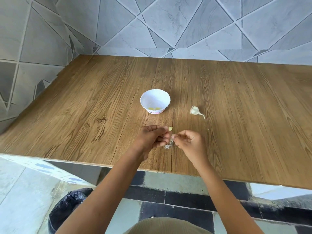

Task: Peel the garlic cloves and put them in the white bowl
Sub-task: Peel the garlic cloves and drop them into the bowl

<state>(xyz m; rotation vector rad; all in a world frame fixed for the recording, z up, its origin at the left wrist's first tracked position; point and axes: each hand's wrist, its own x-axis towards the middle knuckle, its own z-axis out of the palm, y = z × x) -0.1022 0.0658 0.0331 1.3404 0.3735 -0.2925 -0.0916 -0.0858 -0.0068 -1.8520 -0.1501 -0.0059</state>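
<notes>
Daylight fills the place, bright and even, with no hard glare. The white bowl (152, 97) casts only a faint, soft shadow on the table (101, 107) behind it and to the right (the garlic bulb (195, 110) hardly shades the wood). Below the table's near edge it is dimmer. The left hand (152, 137) and right hand (189, 142) look slightly soft. The garlic clove (170, 128) pinched in the left reads clearly, while the garlic skin (168, 146) the right pinches is smeared. The wall tiles (168, 22) bow toward the corners.

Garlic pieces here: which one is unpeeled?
The white papery garlic chunk lying alone right of the white bowl; the yellow cloves in it and the clove in the left hand are bare.
</notes>
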